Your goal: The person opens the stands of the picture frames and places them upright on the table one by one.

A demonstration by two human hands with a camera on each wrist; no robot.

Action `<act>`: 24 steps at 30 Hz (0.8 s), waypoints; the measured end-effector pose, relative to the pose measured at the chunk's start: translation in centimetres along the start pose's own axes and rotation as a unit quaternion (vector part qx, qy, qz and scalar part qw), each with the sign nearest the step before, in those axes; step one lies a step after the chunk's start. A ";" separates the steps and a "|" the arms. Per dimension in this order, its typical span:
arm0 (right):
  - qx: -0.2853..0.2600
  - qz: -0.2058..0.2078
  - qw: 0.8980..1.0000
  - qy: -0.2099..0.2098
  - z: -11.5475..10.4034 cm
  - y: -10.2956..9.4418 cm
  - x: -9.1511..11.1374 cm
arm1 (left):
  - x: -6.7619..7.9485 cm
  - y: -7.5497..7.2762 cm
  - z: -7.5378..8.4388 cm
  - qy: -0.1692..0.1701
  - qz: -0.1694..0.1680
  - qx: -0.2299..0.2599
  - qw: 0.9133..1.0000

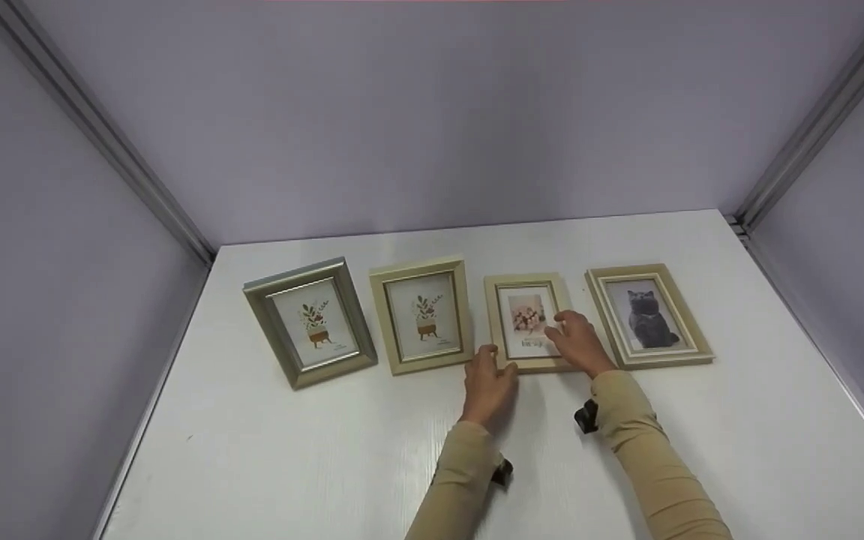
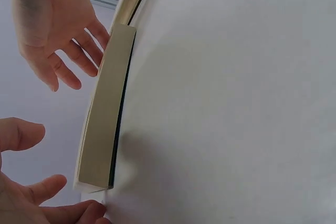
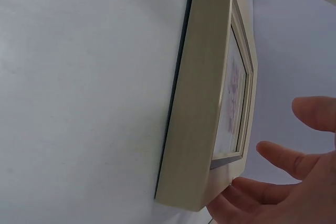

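A light wooden picture frame (image 1: 526, 365) with a pink flower picture lies face up on the white table, third from the left. My left hand (image 1: 489, 390) is at its lower left corner, thumb apart from the fingers; in the left wrist view, fingertips (image 2: 92, 212) reach the corner of the frame (image 2: 105, 114). Over the frame's right side is my right hand (image 1: 580, 341). From the right wrist, its lower fingers (image 3: 262, 190) show against the side of the frame (image 3: 197, 103), with the thumb raised away from it.
To the left stand a silver-grey frame (image 1: 274, 330) and a cream frame (image 1: 381, 322), both with plant pictures, leaning back. On the right is a frame with a grey cat picture (image 1: 643, 319), close to my right hand. Pale walls (image 1: 432, 112) enclose the table (image 1: 289, 465) at the back and sides.
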State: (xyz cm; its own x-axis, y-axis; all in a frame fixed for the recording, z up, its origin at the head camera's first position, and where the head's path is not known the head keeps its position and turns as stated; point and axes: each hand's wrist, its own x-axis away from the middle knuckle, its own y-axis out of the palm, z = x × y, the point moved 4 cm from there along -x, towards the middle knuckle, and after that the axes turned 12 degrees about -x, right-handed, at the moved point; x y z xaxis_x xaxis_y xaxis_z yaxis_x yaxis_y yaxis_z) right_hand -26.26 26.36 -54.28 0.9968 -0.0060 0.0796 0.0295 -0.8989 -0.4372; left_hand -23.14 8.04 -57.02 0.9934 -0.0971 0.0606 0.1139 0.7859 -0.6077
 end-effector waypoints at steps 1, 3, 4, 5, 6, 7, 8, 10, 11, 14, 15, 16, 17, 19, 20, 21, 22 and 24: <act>0.006 0.000 1.000 -0.003 0.1 0.1 0.0 | 0.1 0.1 -0.1 -0.001 0.000 0.003 1.000; 0.008 0.004 1.000 -0.007 0.2 0.3 0.0 | 0.1 0.1 -0.2 -0.002 0.000 0.009 1.000; 0.007 0.008 1.000 -0.006 0.3 0.3 0.0 | 0.1 0.2 -0.2 -0.002 -0.001 0.012 1.000; 0.008 0.011 1.000 -0.008 0.3 0.4 -0.1 | 0.0 0.2 -0.2 -0.001 -0.001 0.013 1.000; 0.007 0.014 1.000 -0.011 0.4 0.4 -0.1 | -0.1 0.3 -0.2 0.000 -0.002 0.016 1.000; 0.008 0.016 1.000 -0.013 0.5 0.4 -0.2 | -0.1 0.3 -0.2 0.000 -0.003 0.019 1.000; 0.008 0.017 1.000 -0.013 0.6 0.4 -0.2 | -0.2 0.3 -0.2 0.000 -0.003 0.021 1.000; 0.013 0.017 1.000 -0.015 0.8 0.4 -0.3 | -0.3 0.4 -0.2 -0.003 -0.006 0.029 1.000; 0.016 0.017 1.000 -0.016 0.8 0.4 -0.3 | -0.3 0.4 -0.2 -0.003 -0.008 0.031 0.999; 0.024 0.017 0.999 -0.013 1.0 0.3 -0.2 | -0.2 0.6 -0.1 -0.009 -0.019 0.042 0.999; 0.026 0.019 0.999 -0.014 1.0 0.2 -0.1 | -0.2 0.6 -0.1 -0.011 -0.023 0.044 0.999; 0.028 0.020 0.999 -0.015 1.0 0.2 -0.1 | -0.1 0.7 -0.1 -0.014 -0.027 0.047 0.998; 0.029 0.021 0.999 -0.016 0.9 0.2 -0.1 | -0.2 0.8 -0.1 -0.014 -0.029 0.048 0.998; 0.032 0.020 0.999 -0.018 0.9 0.1 -0.1 | -0.2 0.8 0.0 -0.016 -0.031 0.053 0.998; 0.031 0.019 0.999 -0.018 0.9 0.1 -0.1 | -0.3 0.8 0.0 -0.017 -0.032 0.056 0.998; 0.029 0.017 0.999 -0.017 0.8 0.1 -0.1 | -0.3 0.8 0.0 -0.019 -0.032 0.060 0.997; 0.028 0.015 0.999 -0.014 0.8 0.1 -0.2 | -0.3 0.8 0.0 -0.019 -0.033 0.062 0.997; 0.025 0.015 1.000 -0.010 0.9 0.0 -0.2 | -0.5 0.8 0.1 -0.017 -0.036 0.064 0.997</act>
State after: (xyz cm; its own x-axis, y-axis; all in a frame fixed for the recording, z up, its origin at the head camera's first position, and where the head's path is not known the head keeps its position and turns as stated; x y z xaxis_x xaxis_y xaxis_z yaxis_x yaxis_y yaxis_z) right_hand -26.41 26.79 -55.10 0.9986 -0.0232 0.0470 0.0025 -0.8750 -0.4842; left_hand -23.49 8.80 -57.49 0.9822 -0.1374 0.1280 0.1834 0.8490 -0.4956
